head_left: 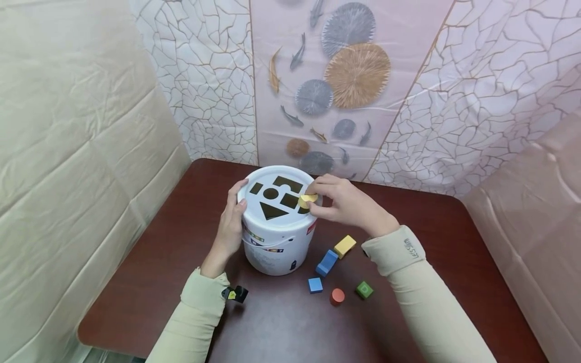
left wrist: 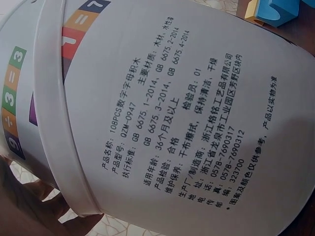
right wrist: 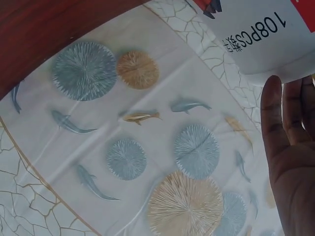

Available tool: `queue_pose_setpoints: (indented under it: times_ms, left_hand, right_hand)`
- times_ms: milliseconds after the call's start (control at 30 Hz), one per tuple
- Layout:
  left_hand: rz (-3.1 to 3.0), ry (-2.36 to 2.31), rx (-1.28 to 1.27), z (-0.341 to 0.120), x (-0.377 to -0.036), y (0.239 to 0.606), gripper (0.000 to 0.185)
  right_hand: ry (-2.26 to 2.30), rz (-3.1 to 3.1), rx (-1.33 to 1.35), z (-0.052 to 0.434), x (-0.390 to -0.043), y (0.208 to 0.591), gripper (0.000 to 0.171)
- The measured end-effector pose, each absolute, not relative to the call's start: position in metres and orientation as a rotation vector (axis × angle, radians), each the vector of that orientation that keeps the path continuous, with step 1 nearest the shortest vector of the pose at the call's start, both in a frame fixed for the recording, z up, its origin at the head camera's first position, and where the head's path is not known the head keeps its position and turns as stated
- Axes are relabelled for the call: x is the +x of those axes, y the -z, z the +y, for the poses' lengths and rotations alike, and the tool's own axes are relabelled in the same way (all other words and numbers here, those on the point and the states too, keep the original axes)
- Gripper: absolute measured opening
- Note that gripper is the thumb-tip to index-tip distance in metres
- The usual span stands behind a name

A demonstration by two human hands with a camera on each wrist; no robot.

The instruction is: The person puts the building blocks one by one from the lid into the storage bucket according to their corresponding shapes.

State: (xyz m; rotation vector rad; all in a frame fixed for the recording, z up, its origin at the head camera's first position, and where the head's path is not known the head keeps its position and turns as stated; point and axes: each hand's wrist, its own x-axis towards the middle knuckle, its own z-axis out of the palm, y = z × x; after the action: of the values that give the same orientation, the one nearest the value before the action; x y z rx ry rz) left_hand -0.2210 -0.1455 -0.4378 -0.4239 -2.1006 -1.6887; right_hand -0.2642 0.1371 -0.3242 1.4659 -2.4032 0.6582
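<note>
A white bucket stands on the table, its white lid cut with holes of different shapes. My left hand holds the bucket's left side at the lid's rim; its fingers show beside the rim in the left wrist view. Between thumb and fingers my right hand pinches a yellow half-round block, right over the half-round hole at the lid's right edge. The right wrist view shows that hand's fingers near the bucket's rim, the block hidden there.
Right of the bucket lie a yellow block, a blue block with a curved notch, a blue square block, a red cylinder and a green block. A patterned cloth hangs behind the brown table.
</note>
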Motion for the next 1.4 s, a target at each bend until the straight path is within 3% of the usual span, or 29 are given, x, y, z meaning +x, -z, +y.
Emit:
queue_pose_setpoints:
  times_ms: [833,1400]
  left_hand:
    - [-2.096,1.688,-0.393,-0.140,-0.219,0.435,0.052]
    - [-2.078,1.732,-0.392,-0.140,-0.212,0.440,0.050]
  right_hand:
    - [-0.641,-2.361,1.640,0.148,-0.256,0.323,0.031]
    - [-0.644,-2.298,1.481,0.143,-0.244,0.339,0.029]
